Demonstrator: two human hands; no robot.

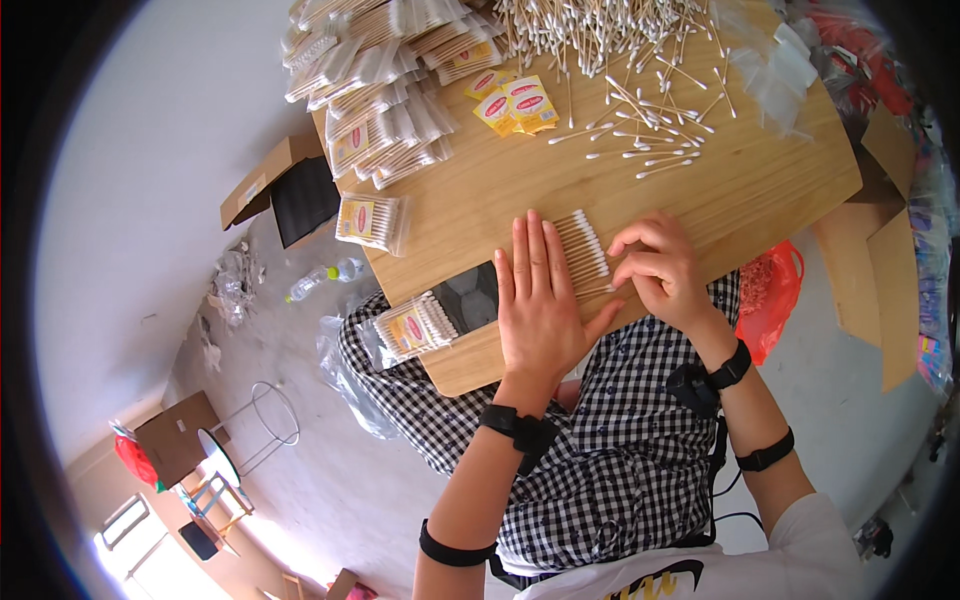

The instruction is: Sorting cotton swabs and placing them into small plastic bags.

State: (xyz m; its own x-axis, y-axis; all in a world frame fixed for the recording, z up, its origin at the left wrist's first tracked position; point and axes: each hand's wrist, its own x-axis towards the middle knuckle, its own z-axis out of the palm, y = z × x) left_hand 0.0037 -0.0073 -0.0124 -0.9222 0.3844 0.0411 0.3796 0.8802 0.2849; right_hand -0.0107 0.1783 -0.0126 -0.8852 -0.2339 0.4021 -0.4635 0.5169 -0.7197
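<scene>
The left hand (538,300) lies flat and open, palm down, near the front edge of the wooden counter (760,180), its fingers straight and pressed against the left side of a neat row of cotton swabs (585,250). The right hand (662,272) is curled at the right side of the same row, fingertips bent onto the swab ends, gripping nothing outright. The row sits between the two hands, touching both.

Toward the far edge lies a loose heap of cotton swabs (600,30), with scattered swabs (650,130) trailing toward the middle. Small yellow label cards (515,102) lie beside a pile of filled swab packets (380,90) at the far left corner. One filled packet (370,220) overhangs the left edge, and another packet (415,325) sits at the front left corner.
</scene>
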